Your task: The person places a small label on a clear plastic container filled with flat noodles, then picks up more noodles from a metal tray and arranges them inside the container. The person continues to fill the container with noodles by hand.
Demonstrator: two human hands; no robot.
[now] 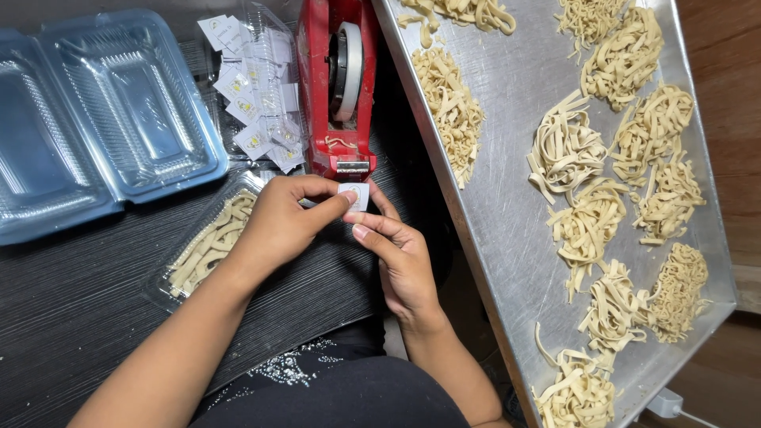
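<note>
Just below the red tape dispenser, we pinch a small white label between left hand and right hand, over the dark bench; a steel tray holds noodle nests

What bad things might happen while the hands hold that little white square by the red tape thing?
1. The left hand and right hand pinch the small white label right by the red tape dispenser; its cutter edge might nick a finger.
2. Tape might stick crooked or fold on itself.
3. A sleeve or elbow might bump the metal tray, whose corner seems to hang past the table, spilling noodle nests.
</note>
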